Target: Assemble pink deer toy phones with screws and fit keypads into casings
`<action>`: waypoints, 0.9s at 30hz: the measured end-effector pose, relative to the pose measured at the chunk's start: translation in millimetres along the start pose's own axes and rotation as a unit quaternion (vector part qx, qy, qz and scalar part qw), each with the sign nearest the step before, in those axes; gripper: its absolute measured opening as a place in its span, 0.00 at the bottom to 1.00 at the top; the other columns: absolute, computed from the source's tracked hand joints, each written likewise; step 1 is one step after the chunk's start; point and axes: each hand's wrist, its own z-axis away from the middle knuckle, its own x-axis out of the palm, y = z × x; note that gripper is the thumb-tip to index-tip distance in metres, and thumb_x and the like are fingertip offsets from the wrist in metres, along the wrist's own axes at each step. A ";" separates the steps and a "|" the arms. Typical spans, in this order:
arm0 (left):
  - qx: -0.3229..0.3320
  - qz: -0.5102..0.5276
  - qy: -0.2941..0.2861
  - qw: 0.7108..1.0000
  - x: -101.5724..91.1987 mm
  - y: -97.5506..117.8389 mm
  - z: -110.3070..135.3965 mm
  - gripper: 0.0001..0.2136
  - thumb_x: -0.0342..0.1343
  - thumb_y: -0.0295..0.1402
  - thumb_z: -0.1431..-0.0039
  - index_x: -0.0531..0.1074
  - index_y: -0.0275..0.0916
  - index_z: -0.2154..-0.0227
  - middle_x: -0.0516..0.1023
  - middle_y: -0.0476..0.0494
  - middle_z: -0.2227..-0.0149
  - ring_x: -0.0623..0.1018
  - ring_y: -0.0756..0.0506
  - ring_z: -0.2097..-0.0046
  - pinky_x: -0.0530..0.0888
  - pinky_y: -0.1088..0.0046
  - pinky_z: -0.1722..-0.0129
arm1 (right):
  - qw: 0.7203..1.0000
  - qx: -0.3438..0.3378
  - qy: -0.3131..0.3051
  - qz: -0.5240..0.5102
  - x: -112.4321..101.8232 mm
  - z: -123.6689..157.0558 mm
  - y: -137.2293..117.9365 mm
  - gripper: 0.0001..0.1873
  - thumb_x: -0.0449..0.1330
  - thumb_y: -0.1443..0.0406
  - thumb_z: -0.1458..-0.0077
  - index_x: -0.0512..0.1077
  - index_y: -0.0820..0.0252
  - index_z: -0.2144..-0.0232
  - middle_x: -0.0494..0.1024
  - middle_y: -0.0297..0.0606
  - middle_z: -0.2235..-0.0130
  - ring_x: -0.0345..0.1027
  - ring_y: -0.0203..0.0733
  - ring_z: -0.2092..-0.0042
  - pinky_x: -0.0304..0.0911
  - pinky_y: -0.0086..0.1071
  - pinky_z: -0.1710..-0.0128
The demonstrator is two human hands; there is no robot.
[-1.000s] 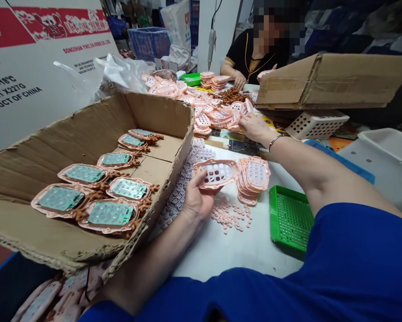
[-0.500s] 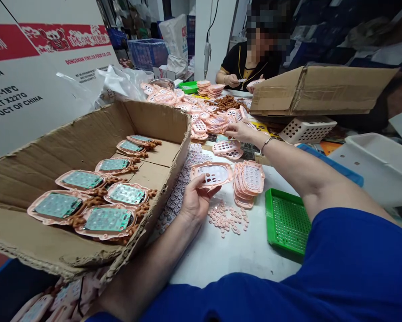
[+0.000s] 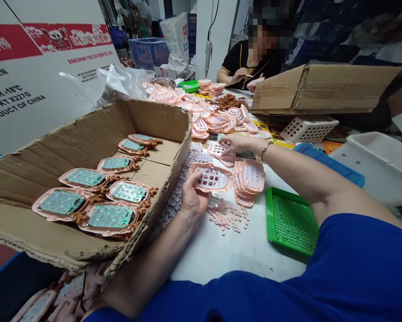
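Observation:
My left hand (image 3: 193,197) grips a pink plastic shell (image 3: 211,177) by its near left edge, thumb on top. Rows of holes run through the shell's pale inner face. Above more pink shells (image 3: 217,149) just beyond it, my right hand (image 3: 236,144) reaches with fingers bent and apart; whether the fingertips touch them is unclear. A stack of pink shells (image 3: 251,179) stands to the right of the held one. Small pink rings (image 3: 228,218) lie scattered on the white tabletop (image 3: 214,259), near my left hand.
At left, a cardboard box (image 3: 157,167) holds several shells with green circuit boards (image 3: 112,217). A green basket (image 3: 289,223) sits at right. Beyond are a heap of pink shells (image 3: 217,121), brown parts (image 3: 233,102) and a co-worker (image 3: 244,62) handling a shell.
The held shell now shows holes across its face and sits slightly lower. My right hand has drawn back from the heap to the nearer shells. The co-worker's hand has shifted.

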 end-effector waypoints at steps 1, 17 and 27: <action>-0.008 -0.004 -0.003 1.000 -0.1 -0.3 -0.6 0.12 0.57 0.21 0.63 0.73 0.39 0.72 0.79 0.53 0.73 0.78 0.49 0.70 0.73 0.72 0.63 | 1.000 0.007 0.007 -0.003 0.7 0.2 -2.7 0.29 0.73 0.59 0.58 0.73 0.58 0.52 0.76 0.45 0.51 0.69 0.56 0.50 0.66 0.42 0.51; -0.123 0.008 0.078 0.989 2.2 2.8 -10.2 0.12 0.47 0.24 0.41 0.72 0.33 0.77 0.78 0.40 0.77 0.78 0.46 0.73 0.75 0.68 0.61 | 0.952 -0.003 0.168 -0.256 -15.5 31.3 -40.7 0.12 0.64 0.66 0.46 0.62 0.57 0.64 0.65 0.32 0.69 0.60 0.35 0.70 0.59 0.28 0.72; -0.066 0.050 0.057 0.995 -2.4 9.0 -12.1 0.15 0.45 0.35 0.34 0.76 0.35 0.66 0.78 0.44 0.73 0.77 0.47 0.69 0.75 0.70 0.60 | 0.929 -0.286 0.182 0.147 11.9 90.8 -124.3 0.08 0.58 0.65 0.40 0.73 0.58 0.58 0.71 0.40 0.62 0.61 0.41 0.62 0.53 0.33 0.65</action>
